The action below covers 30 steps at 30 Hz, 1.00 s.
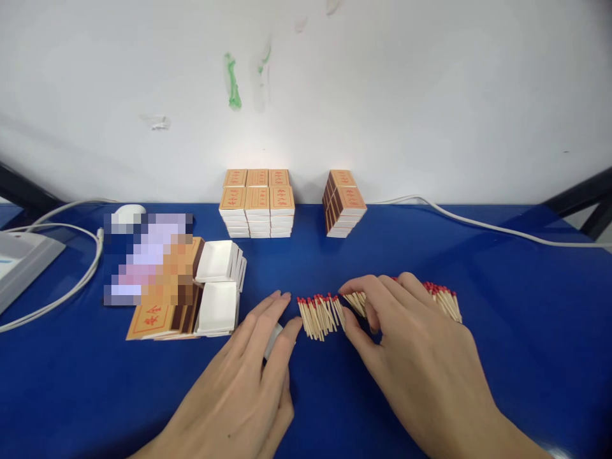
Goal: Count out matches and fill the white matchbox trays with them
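A small white matchbox tray [273, 342] shows between the fingers of my left hand [248, 363]. The hand is closed round the tray and covers most of it. Its index fingertip reaches the left end of a bunch of red-headed matches [320, 317], which lie side by side on the table. My right hand [406, 338] is over the row of matches, thumb and index finger apart at the bunch's right end. More matches [356, 303] show between that thumb and index finger. Beyond the knuckles lie further matches [444, 299]; the hand hides the part between.
Orange-topped matchboxes [258, 199] stand stacked against the wall, with a smaller stack [348, 199] to their right. White trays [217, 306] and flat matchbox sleeves [153, 319] lie at left beside a blurred-out phone [153, 248]. White cables [90, 274] run across the blue table [526, 306].
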### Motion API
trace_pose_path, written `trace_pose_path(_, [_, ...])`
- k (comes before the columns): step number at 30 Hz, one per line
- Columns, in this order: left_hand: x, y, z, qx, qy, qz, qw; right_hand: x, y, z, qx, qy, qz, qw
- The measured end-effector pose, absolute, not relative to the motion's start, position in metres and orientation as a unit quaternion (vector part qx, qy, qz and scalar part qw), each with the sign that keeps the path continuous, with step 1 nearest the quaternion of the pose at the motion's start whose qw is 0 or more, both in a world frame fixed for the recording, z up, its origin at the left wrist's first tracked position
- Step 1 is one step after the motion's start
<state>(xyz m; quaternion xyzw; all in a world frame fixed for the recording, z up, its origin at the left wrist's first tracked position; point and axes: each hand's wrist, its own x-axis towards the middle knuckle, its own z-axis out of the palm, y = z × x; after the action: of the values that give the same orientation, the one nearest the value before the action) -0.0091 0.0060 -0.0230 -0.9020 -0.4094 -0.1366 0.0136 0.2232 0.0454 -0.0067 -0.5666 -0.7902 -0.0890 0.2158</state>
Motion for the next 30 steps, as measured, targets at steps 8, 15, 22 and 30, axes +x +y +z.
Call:
trace_pose_path(8, [-0.0086, 0.0054, -0.0214, -0.901, -0.412, -0.135, 0.016, 0.2218, 0.0445, -0.0082, -0.566, -0.791, -0.087, 0.217])
trace_pose_path(15, [-0.0092, 0.0059, -0.0236, -0.900, -0.413, -0.136, 0.008, 0.2205, 0.0452, -0.0083, -0.565, -0.791, -0.080, 0.221])
trace_pose_path(22, [-0.0092, 0.0049, -0.0240, -0.901, -0.411, -0.139, 0.006, 0.2238, 0.0460, -0.0101, -0.535, -0.815, -0.065, 0.214])
trace_pose_path(30, [-0.0099, 0.0052, -0.0235, -0.902, -0.410, -0.135, 0.009, 0.2251, 0.0455, -0.0130, -0.524, -0.826, -0.035, 0.205])
